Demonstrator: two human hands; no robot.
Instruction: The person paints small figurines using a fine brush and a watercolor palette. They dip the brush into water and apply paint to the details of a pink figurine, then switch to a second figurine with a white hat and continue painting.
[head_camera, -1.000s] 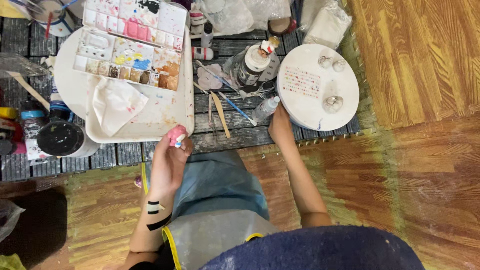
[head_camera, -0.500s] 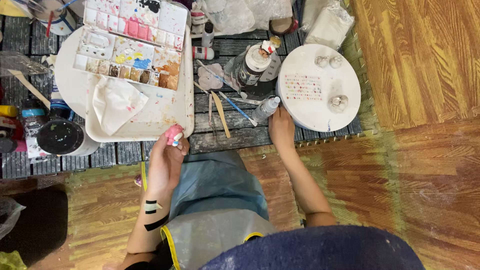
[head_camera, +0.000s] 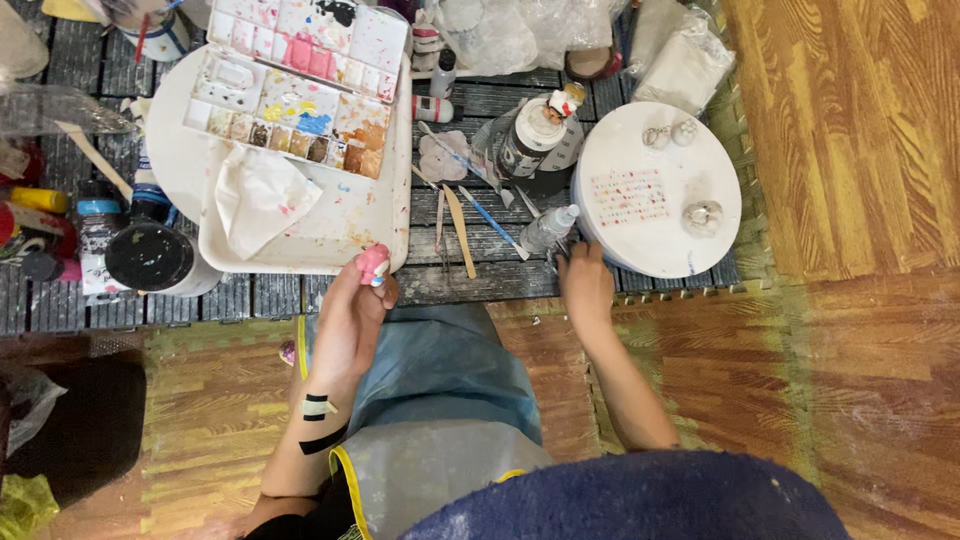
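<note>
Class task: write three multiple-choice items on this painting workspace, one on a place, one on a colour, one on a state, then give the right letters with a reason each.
1. Where does the paint palette lie?
A. on the white tray
B. on the wooden floor
C. on the round white board

2. What colour is the small object in the left hand?
A. green
B. pink
C. black

3. What is the right hand doing?
A. gripping a paintbrush in the air
B. resting in the lap
C. reaching to the edge of the round white board, near a small clear bottle

Answers: 1 A, the palette sits inside the tray's rim, above a crumpled white cloth. 2 B, the piece pinched at the fingertips is pink. 3 C, its fingers lie at the board's near edge beside the bottle.
</note>
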